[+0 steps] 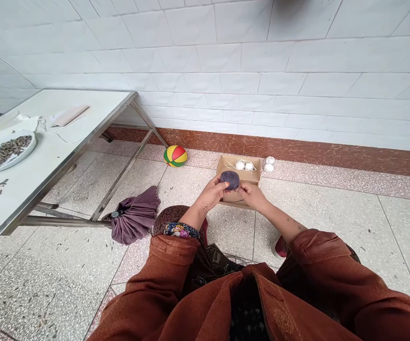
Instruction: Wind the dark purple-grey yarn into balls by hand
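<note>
My left fingers (222, 186) are gripping the dark yarn (230, 180), thumb laid across its near side, so the wound ball sits up in that hand, above the near part of the box (220, 166). My right fingers (245, 188) are bent in close at the yarn's right side; the tips are too small from here for me to tell whether they pinch a strand or just rest near it.

Just beyond both sets of fingers, two white balls (244, 165) lie inside the box with loose thread around them. Two more balls (269, 164) rest beyond and right of the right fingers, just outside the box wall.

What worries me most is the left grip: the yarn is round and soft, so if that thumb eases off, I judge it could roll out and drop into the box or onto the floor (314, 196). A hard tug from the right could twist it loose or pull its windings slack. The loose white thread could also snag if my fingers dip low. Well left of the fingers, the toy ball (175, 156) and the counter (109, 102) look clear of trouble.
</note>
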